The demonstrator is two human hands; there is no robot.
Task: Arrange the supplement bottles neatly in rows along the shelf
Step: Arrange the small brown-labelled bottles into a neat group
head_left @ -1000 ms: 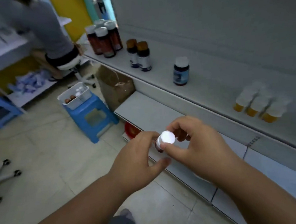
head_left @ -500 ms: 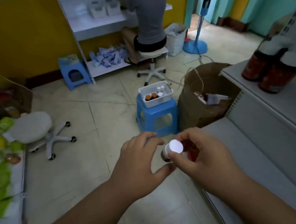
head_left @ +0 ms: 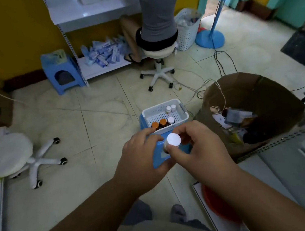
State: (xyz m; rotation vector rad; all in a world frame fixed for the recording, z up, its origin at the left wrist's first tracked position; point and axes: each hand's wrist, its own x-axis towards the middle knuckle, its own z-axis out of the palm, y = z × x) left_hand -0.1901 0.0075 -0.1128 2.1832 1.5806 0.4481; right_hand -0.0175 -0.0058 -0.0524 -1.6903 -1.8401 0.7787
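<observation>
A small supplement bottle with a white cap [head_left: 173, 139] is held between both hands in the middle of the view. My left hand [head_left: 141, 161] curls round its body from the left, and my right hand [head_left: 194, 148] pinches its cap end from the right. Just beyond my hands a white perforated basket [head_left: 147, 114] stands on a blue stool [head_left: 159, 157]. It holds two orange-capped bottles [head_left: 159, 123] and three white-capped bottles [head_left: 170, 108]. The grey shelf [head_left: 291, 159] shows only at the lower right.
A brown paper bag [head_left: 264, 92] of clutter stands right of the stool, with cables on the tiled floor behind it. A person sits on a white wheeled stool [head_left: 159, 73] at the far shelf. Another wheeled stool [head_left: 13, 158] is at the left, a second blue stool [head_left: 62, 75] further back.
My view has swung left, away from the shelf with its bottles, toward the floor and the basket on the stool. Both hands have kept hold of the white-capped bottle.
</observation>
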